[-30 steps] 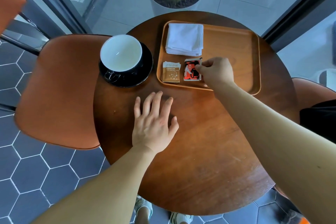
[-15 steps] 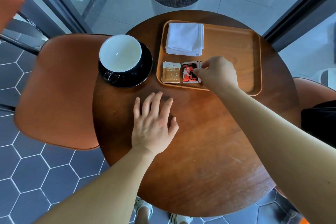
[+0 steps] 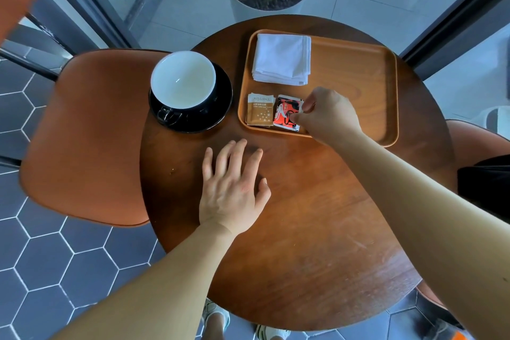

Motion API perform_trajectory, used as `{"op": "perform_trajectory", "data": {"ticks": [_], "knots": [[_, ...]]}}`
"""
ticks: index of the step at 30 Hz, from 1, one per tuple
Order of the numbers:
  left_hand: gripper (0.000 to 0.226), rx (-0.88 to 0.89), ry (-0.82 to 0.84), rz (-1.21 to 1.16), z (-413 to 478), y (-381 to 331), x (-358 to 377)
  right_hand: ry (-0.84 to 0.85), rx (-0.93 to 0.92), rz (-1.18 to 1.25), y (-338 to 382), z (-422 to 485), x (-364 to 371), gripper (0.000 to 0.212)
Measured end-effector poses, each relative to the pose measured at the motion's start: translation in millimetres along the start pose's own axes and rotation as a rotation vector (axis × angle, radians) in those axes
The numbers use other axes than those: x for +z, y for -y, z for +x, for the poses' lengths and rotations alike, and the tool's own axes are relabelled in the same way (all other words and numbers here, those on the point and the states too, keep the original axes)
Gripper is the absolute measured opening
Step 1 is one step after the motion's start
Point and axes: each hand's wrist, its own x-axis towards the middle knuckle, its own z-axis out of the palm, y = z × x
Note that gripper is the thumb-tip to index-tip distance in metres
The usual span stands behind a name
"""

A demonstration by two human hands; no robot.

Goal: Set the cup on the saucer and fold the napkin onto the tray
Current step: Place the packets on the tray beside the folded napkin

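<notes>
The wooden tray (image 3: 386, 91) sits on the round wooden table (image 3: 303, 229). The folded white napkin (image 3: 281, 62) lies in the tray's far left corner. Just in front of the napkin, still in the tray, lie a brown packet (image 3: 260, 114) and a red packet (image 3: 285, 113), side by side. The right hand (image 3: 328, 116) pinches the red packet's right edge with its fingertips. Left of the tray, the white cup (image 3: 183, 80) stands on the black saucer (image 3: 218, 116). In front of the tray, the left hand (image 3: 231, 190) lies flat on the table, fingers spread, holding nothing.
</notes>
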Motion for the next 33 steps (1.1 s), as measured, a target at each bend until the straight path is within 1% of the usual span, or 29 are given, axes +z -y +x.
{"op": "perform_trajectory", "data": {"ticks": [3, 6, 9, 12, 15, 17, 19, 21, 24, 27, 29, 33], "knots": [[0.052, -0.003, 0.005, 0.000, 0, 0, -1, -0.010, -0.026, -0.024, 1, -1, 2, 0.034], [0.051, 0.000, -0.008, -0.014, 1, 0, 0, -0.091, -0.065, -0.024, 1, 2, 2, 0.029], [0.050, -0.003, 0.013, -0.035, 1, 2, -1, -0.090, -0.120, -0.047, 3, 2, 4, 0.039], [0.050, -0.028, 0.070, -0.049, 0, 0, -7, -0.068, -0.130, -0.070, -1, -4, 7, 0.046], [0.049, -0.067, 0.057, -0.071, -2, -1, -16, -0.049, -0.131, -0.023, -5, -12, 4, 0.042], [0.050, -0.077, 0.013, -0.101, 7, -3, -22, -0.094, -0.130, 0.016, -9, -12, 0, 0.038], [0.051, -0.047, -0.036, -0.149, 21, -8, -27, -0.115, -0.099, 0.048, -12, -9, -1, 0.034], [0.053, 0.026, -0.052, -0.168, 35, -9, -30, -0.107, -0.070, 0.057, -13, -7, 0, 0.030], [0.061, 0.101, 0.047, -0.118, 52, -2, -33, -0.095, -0.015, 0.047, -11, -5, 1, 0.025], [0.063, 0.123, 0.122, -0.092, 63, 7, -36, -0.063, 0.002, -0.019, -10, -6, 1, 0.038], [0.064, 0.159, 0.163, -0.068, 68, 9, -37, -0.089, -0.013, -0.042, -8, -8, 3, 0.043], [0.066, 0.172, 0.204, -0.030, 74, 8, -36, -0.098, -0.022, -0.060, -6, -7, 16, 0.040]]}}
